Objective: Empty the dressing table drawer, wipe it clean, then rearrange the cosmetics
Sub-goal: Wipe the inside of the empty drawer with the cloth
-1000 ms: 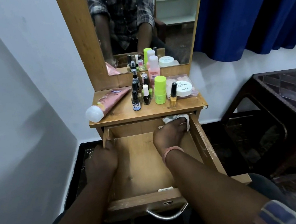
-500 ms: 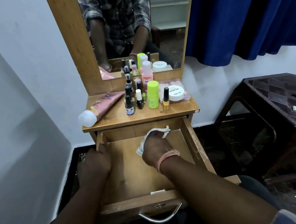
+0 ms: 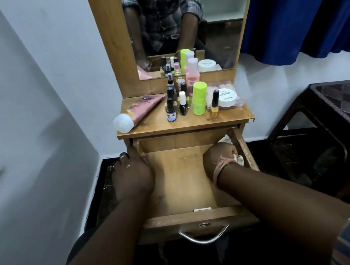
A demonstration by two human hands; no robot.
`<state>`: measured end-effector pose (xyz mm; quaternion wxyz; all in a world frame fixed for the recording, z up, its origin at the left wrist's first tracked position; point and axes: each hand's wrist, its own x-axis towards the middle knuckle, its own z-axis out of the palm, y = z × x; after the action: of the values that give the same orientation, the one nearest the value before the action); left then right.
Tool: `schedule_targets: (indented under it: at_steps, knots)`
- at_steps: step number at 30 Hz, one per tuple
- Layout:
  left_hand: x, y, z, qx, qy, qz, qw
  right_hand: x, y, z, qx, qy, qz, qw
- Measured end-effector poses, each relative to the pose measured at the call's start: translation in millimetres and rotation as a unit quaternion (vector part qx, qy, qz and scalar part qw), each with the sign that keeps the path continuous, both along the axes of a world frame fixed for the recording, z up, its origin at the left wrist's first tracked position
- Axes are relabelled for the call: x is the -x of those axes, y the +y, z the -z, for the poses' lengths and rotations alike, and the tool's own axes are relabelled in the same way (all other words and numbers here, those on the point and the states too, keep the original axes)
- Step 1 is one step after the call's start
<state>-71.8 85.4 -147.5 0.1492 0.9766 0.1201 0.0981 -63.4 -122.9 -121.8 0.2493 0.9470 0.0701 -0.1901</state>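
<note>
The wooden drawer (image 3: 183,182) is pulled out and holds nothing but my hands. My right hand (image 3: 219,157) is inside it, pressing a white cloth (image 3: 239,159) against the right wall near the back corner. My left hand (image 3: 132,175) grips the drawer's left wall. On the dressing table top (image 3: 230,117) lie a pink tube (image 3: 142,111) with a white cap, several small dark bottles (image 3: 171,112), a green bottle (image 3: 199,98), a pink bottle (image 3: 192,75), a yellow nail polish (image 3: 214,105) and a white round jar (image 3: 228,99).
A mirror (image 3: 217,22) rises behind the table top. White wall stands to the left, a blue curtain (image 3: 309,8) at the upper right. A dark wooden stool (image 3: 334,133) stands close on the right. The drawer's metal handle (image 3: 204,236) faces me.
My right hand has slid the cloth from the middle of the drawer's back to the right wall. My left hand has stayed on the left wall.
</note>
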Motion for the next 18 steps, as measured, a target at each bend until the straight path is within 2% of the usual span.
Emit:
schedule_targets:
  at_steps: [1, 2, 3, 4, 7, 8, 9, 10, 13, 14, 18]
  knots:
    - [0, -1, -3, -0.007, -0.005, 0.008, 1.0, -4, -4, -1, -0.028, 0.003, 0.046, 0.999]
    - [1, -3, -6, -0.012, -0.013, 0.017, 1.0, -13, -13, 6, -0.028, -0.004, 0.044, 0.999]
    - [2, -4, -6, -0.02, -0.019, 0.028, 0.999, -19, -17, 12, -0.043, -0.046, 0.063, 0.996]
    - [2, -4, -7, -0.026, -0.017, 0.039, 0.999, -25, -19, 14, 0.007, -0.067, 0.033, 0.997]
    - [3, 0, -8, -0.005, -0.007, 0.04, 0.999, -24, -6, 23, 0.078, -0.011, -0.014, 0.997]
    - [3, 1, -9, 0.0, -0.004, 0.04, 0.999, -17, 0, 17, 0.092, 0.033, -0.064, 0.993]
    - [2, 1, -8, 0.003, -0.004, 0.043, 0.999, -5, 5, 8, 0.085, 0.049, -0.057, 0.994]
    - [2, 1, -7, 0.005, -0.006, 0.044, 0.999, 0, 4, 6, -0.02, 0.014, 0.045, 0.999]
    - [-4, 4, 2, 0.0, -0.018, 0.047, 0.999, 3, -18, 13, -0.089, -0.006, 0.119, 0.989]
    - [-5, 7, 5, -0.008, -0.019, 0.046, 0.999, 1, -20, 17, -0.097, -0.029, 0.115, 0.988]
    - [-7, 8, 10, 0.021, -0.031, 0.056, 0.998, 7, 5, 6, -0.096, 0.042, 0.097, 0.99]
